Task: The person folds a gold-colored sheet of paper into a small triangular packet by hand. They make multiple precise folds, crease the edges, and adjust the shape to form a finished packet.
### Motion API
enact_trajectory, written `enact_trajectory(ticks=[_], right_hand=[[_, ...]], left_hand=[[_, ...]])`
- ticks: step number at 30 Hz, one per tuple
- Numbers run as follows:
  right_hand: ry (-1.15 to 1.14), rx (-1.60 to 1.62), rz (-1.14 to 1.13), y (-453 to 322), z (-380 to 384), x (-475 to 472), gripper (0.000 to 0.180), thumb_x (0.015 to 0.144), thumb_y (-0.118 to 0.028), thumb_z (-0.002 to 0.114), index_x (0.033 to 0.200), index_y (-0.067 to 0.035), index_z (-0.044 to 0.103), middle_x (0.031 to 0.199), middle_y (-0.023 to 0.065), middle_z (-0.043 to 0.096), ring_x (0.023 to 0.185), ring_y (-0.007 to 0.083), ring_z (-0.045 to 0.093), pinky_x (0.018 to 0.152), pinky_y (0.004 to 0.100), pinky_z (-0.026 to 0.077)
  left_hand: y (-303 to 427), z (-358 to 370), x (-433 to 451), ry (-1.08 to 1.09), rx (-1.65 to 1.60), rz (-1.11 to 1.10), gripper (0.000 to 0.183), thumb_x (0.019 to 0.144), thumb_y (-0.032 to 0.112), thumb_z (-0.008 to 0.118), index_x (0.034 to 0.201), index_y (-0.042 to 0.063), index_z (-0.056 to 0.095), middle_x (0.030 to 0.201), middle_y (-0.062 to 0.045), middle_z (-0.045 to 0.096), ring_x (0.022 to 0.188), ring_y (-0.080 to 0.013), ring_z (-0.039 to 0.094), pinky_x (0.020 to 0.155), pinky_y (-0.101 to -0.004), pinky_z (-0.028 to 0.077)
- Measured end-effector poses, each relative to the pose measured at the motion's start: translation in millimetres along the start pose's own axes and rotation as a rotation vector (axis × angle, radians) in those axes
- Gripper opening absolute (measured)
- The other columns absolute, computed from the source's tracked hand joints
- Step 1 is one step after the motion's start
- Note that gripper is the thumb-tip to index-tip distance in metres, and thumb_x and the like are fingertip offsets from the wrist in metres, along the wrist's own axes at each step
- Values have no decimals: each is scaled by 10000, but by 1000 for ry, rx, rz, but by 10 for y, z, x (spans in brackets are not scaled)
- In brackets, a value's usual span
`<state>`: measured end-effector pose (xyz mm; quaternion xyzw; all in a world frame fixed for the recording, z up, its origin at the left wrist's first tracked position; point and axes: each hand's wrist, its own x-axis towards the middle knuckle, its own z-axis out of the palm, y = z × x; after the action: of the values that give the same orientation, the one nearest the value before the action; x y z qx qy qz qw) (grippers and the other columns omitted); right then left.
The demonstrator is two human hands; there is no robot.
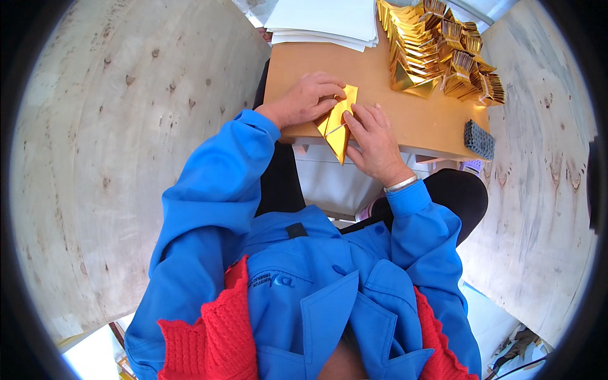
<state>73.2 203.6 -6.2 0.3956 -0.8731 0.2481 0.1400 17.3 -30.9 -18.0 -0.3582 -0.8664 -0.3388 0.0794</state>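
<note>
A partly folded sheet of gold foil paper [343,111] lies at the near edge of the small table, its pointed lower end jutting past that edge. My left hand [316,97] rests on its left side, fingertips pressing near the upper part. On the right side my right hand [373,137] grips the paper, with the fingers on top and the thumb low by the pointed end. A narrow pale strip crosses the fold between the hands. The underside of the paper is hidden.
A brown table [304,59] carries a stack of white paper [325,21] at the back. Overlapping gold folded pieces [413,52] and banded gold bundles [460,66] fill its right rear. A grey textured block [479,139] sits at the right corner. Plywood boards [137,142] flank both sides.
</note>
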Motion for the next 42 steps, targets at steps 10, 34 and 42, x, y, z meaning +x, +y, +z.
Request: enact_trajectory(ticks=[10, 34, 42], right_hand=[[105, -47, -60, -87, 180, -81, 392, 759, -34, 650, 1151, -45, 651, 999, 96, 535, 991, 282, 529, 1076, 532, 344], [131, 326, 373, -28, 167, 126, 66, 824, -77, 701, 808, -42, 646, 719, 89, 566, 695, 242, 558, 658, 360, 422], [167, 503, 582, -12, 238, 159, 115, 843, -77, 711, 880, -13, 622, 674, 28, 625, 591, 100, 564, 529, 274, 447]], left_hand=[[56, -4, -84, -77, 47, -21, 394, 825, 272, 667, 1173, 92, 626, 1369, -118, 532, 1282, -325, 451, 1096, -455, 315], [-44, 15, -78, -94, -71, -65, 424, 757, 102, 686, 1176, 110, 624, 1361, -92, 527, 1280, -309, 443, 1104, -425, 316], [-63, 15, -71, -59, -141, -51, 390, 791, 103, 656, 1180, 81, 630, 1340, -107, 545, 1257, -307, 463, 1089, -410, 335]])
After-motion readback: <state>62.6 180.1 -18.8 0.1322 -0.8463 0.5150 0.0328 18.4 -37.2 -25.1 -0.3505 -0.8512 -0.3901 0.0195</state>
